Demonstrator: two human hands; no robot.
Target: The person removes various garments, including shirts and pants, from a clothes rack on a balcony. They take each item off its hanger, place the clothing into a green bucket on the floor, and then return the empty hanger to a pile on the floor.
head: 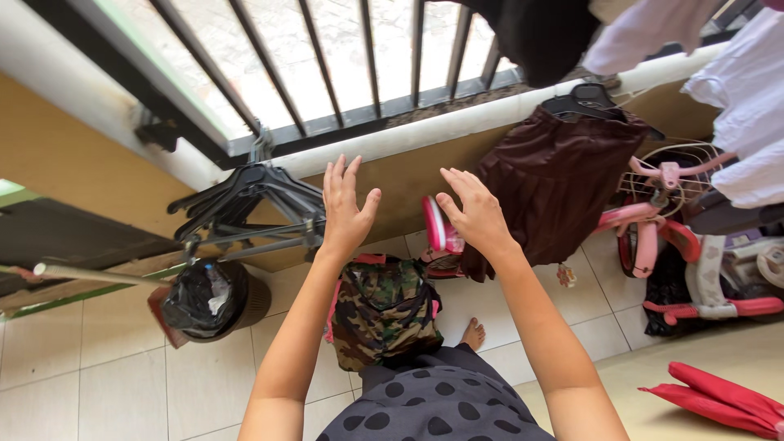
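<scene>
My left hand (345, 208) is raised in front of me with fingers spread, holding nothing, close to a bunch of black clothes hangers (249, 200) hung from the railing (327, 65). My right hand (474, 214) is up beside it, also open and empty, just left of a dark brown garment (555, 184) on a black hanger (590, 101). Below my hands a camouflage bag (384, 310) sits on the tiled floor. My bare foot (473, 333) shows next to it.
A bin lined with a black bag (202, 298) stands at the left. A pink child's bicycle (670, 220) with a wire basket is at the right. White and dark laundry (747, 98) hangs above. A red folded item (719, 396) lies at bottom right.
</scene>
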